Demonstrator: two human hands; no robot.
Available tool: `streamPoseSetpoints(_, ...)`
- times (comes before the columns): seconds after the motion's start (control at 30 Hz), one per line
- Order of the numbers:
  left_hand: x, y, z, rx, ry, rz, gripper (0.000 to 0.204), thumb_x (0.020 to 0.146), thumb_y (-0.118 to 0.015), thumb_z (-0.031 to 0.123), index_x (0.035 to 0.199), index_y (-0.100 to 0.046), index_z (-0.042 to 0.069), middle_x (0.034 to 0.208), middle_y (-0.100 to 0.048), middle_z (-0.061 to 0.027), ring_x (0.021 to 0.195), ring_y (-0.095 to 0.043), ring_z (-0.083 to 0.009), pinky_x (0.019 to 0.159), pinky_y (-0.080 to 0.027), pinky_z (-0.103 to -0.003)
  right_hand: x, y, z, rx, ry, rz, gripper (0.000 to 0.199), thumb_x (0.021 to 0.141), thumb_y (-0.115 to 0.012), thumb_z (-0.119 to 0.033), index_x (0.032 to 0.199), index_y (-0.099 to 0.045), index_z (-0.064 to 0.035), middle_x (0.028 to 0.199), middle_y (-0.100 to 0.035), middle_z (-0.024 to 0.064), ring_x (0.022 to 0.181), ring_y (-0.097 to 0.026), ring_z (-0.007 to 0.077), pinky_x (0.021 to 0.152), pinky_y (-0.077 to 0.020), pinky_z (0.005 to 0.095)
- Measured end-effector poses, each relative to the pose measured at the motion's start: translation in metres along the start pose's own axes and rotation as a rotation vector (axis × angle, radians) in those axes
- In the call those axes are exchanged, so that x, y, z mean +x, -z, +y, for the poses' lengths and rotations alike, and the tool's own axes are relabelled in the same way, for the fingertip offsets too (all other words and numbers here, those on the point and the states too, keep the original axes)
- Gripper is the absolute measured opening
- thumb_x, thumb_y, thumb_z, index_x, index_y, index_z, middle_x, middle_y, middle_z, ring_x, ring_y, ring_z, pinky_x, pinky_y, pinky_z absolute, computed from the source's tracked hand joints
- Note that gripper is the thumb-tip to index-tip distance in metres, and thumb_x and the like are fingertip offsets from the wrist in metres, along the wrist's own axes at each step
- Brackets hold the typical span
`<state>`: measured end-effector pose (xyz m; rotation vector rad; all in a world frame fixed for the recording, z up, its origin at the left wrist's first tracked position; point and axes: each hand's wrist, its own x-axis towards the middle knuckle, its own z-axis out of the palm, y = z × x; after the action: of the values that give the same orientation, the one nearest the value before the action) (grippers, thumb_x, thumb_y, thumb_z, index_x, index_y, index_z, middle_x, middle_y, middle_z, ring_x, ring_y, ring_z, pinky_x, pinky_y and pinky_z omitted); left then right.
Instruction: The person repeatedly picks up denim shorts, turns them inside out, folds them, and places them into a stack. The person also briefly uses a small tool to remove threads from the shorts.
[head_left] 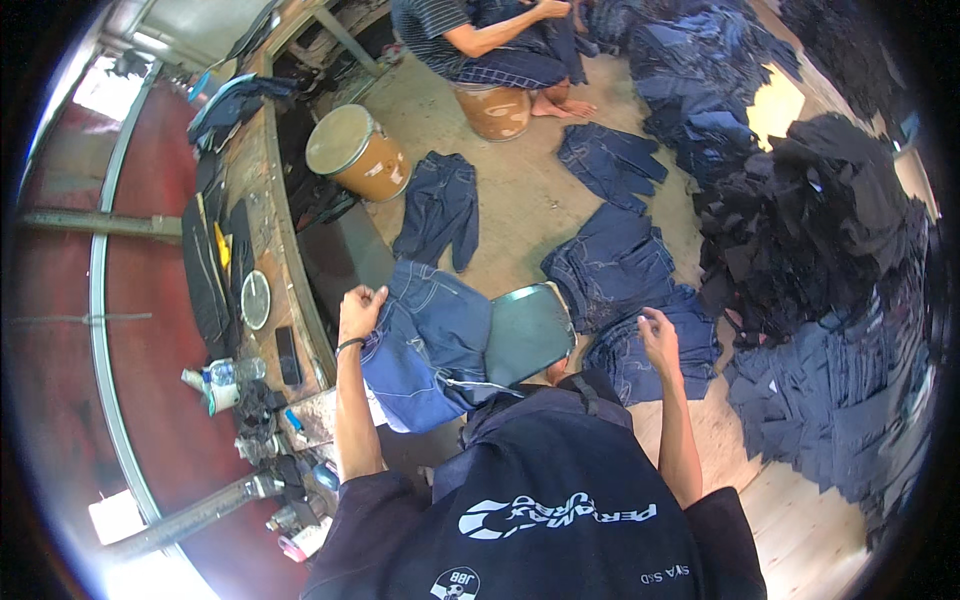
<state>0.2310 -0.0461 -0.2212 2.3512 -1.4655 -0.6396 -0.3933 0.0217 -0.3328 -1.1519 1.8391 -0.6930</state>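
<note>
My left hand [362,312], with a dark band at its wrist, is closed on the edge of a pair of blue jeans [440,318]. The jeans spread across my lap, and part of them shows a lighter blue face of the denim. Beside them lies a dark green stool seat or board [528,335]. My right hand [659,338] is raised over a stack of folded jeans [648,358], its fingers loosely bent and apart, with nothing seen in them. More dark jeans [607,262] lie just beyond that stack.
A worn workbench [262,200] runs along the left, bearing a phone [288,355] and plastic bottle [222,373]. Ahead stands a brown drum [362,150]; another person [480,45] sits on a similar one. Large dark fabric heaps [815,225] fill the right. Single jeans [438,210] lie on the floor.
</note>
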Motion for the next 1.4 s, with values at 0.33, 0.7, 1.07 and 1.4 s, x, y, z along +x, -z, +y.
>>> streamPoseSetpoints(0.33, -0.102, 0.074, 0.225, -0.253, -0.457, 0.058, 0.033, 0.099, -0.078, 0.028, 0.081, -0.064, 0.004, 0.057, -0.052, -0.0006, 0.054, -0.045, -0.0090, 0.051, -0.038, -0.032, -0.091, -0.037, -0.237, 0.708, -0.023, -0.965, 0.058, 0.114, -0.048, -0.050, 0.149, -0.054, -0.0040, 0.107, -0.076, 0.0209, 0.092, -0.078, 0.0273, 0.077, -0.0646, 0.0390)
streamPoseSetpoints(0.7, -0.196, 0.045, 0.365, -0.381, -1.050, -0.197, 0.029, 0.088, -0.077, 0.005, 0.112, -0.061, 0.001, 0.099, -0.064, -0.0181, 0.087, -0.067, -0.0406, 0.073, -0.055, -0.045, -0.120, 0.020, -0.313, 1.227, 0.083, -0.305, 0.075, 0.111, -0.059, -0.022, 0.169, -0.019, 0.0034, 0.149, -0.055, 0.0149, 0.135, -0.055, 0.0225, 0.117, -0.0426, 0.0359)
streamPoseSetpoints(1.07, -0.194, 0.073, 0.404, -0.491, -0.964, -0.236, 0.108, 0.075, -0.094, 0.021, 0.162, -0.034, -0.004, 0.146, -0.057, -0.0279, 0.132, -0.059, -0.0465, 0.115, -0.046, -0.049, -0.093, 0.086, -0.320, 0.550, 0.525, 0.416, 0.028, 0.113, -0.050, -0.018, 0.125, -0.065, 0.0024, 0.106, -0.066, 0.0068, 0.097, -0.060, 0.0164, 0.090, -0.0485, 0.0310)
streamPoseSetpoints(1.4, -0.186, 0.035, 0.365, -0.556, -0.910, -0.456, 0.095, 0.082, -0.067, -0.003, 0.167, -0.025, 0.000, 0.166, -0.040, -0.0255, 0.154, -0.043, -0.0396, 0.126, -0.032, -0.048, -0.089, 0.085, -0.297, 0.243, 0.515, 0.556, 0.038, 0.116, -0.047, -0.026, 0.130, -0.065, 0.0052, 0.072, -0.041, -0.0049, 0.068, -0.037, 0.0046, 0.060, -0.0288, 0.0266)
